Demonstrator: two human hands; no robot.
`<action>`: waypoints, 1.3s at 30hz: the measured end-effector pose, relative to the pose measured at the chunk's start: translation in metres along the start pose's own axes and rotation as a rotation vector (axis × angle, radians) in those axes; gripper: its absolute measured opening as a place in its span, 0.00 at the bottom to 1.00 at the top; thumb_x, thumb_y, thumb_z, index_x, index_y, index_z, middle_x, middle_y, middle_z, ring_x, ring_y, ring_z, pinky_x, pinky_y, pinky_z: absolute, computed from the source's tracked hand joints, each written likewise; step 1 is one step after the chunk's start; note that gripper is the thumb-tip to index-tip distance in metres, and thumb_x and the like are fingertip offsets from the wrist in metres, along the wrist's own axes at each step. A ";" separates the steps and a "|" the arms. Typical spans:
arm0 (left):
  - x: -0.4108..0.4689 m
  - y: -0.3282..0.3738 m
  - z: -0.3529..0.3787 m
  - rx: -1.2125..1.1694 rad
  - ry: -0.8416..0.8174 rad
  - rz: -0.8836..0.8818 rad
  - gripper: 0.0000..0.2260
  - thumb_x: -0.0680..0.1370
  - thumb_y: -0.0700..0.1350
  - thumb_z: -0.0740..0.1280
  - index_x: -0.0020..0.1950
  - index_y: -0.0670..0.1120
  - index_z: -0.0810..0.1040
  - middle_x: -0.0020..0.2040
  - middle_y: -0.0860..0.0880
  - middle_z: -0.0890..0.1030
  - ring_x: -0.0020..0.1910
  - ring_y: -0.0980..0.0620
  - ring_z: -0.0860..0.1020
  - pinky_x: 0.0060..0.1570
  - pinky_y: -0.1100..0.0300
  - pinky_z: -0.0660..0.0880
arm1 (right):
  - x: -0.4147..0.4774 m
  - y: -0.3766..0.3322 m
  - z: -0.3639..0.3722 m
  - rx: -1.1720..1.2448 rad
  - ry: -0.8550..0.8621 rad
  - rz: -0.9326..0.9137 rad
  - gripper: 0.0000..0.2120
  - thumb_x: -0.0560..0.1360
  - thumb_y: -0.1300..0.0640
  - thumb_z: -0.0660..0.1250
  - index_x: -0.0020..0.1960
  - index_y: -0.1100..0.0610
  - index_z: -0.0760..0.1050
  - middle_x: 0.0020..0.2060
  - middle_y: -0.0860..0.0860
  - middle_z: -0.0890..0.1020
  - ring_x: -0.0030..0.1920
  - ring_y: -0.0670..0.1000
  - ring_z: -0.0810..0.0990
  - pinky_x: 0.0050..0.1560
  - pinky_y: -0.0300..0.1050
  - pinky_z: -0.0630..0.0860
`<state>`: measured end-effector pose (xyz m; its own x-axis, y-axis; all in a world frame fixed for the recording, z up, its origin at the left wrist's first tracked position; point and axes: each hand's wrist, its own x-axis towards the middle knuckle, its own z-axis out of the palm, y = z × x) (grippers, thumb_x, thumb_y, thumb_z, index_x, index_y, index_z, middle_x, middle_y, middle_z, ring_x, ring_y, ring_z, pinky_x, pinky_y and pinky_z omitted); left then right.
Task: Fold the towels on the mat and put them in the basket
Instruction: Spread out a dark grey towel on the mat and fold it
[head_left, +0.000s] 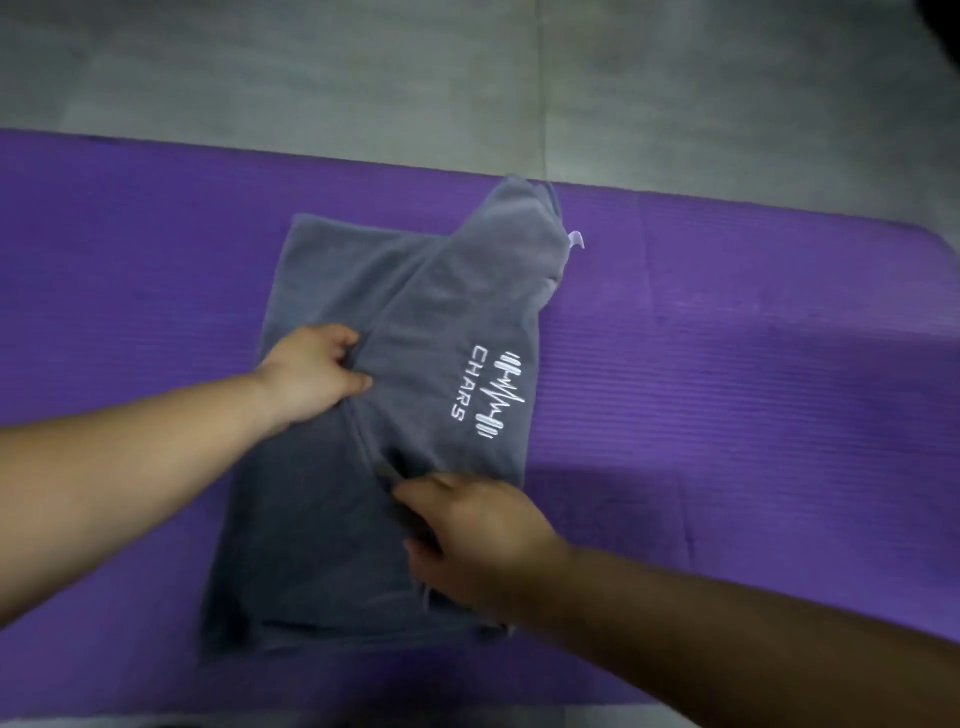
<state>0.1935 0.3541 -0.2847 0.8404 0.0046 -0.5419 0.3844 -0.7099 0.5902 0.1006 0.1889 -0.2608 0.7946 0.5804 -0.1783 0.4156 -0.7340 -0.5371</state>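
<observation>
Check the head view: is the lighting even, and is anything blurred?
Head view: uneven; the near part of the grey towel and the right hand lie in shadow, the purple mat is brighter farther out; the whole frame is slightly soft, though the logo reads.

This looks like an indoor floor, perhaps in a home or a gym room, though little of it shows. A purple ribbed exercise mat (727, 364) lies across grey stone-like floor tiles (311, 67), whose joints run beyond its far edge.
</observation>
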 end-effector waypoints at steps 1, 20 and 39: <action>0.000 -0.021 -0.012 -0.032 0.011 -0.035 0.08 0.71 0.35 0.70 0.43 0.45 0.75 0.50 0.40 0.79 0.49 0.48 0.77 0.44 0.63 0.70 | 0.017 -0.010 0.011 -0.037 -0.019 -0.061 0.09 0.70 0.57 0.62 0.46 0.59 0.78 0.40 0.55 0.82 0.39 0.56 0.81 0.34 0.40 0.75; 0.106 -0.043 -0.036 -0.439 0.185 0.178 0.22 0.74 0.34 0.64 0.68 0.43 0.68 0.63 0.45 0.73 0.62 0.52 0.71 0.54 0.75 0.66 | 0.061 -0.078 0.143 -0.203 0.046 0.139 0.13 0.47 0.48 0.73 0.30 0.48 0.76 0.27 0.43 0.76 0.26 0.43 0.76 0.22 0.31 0.65; 0.002 -0.139 0.006 0.432 0.300 0.629 0.25 0.74 0.50 0.61 0.70 0.45 0.63 0.71 0.35 0.63 0.69 0.38 0.62 0.68 0.49 0.58 | -0.014 -0.040 0.133 -0.329 0.142 -0.263 0.11 0.67 0.51 0.58 0.44 0.49 0.77 0.42 0.47 0.82 0.45 0.49 0.70 0.47 0.42 0.66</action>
<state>0.1396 0.4483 -0.3711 0.9399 -0.3400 0.0323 -0.3222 -0.8511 0.4144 0.0136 0.2568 -0.3462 0.6866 0.7249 0.0567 0.7120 -0.6544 -0.2545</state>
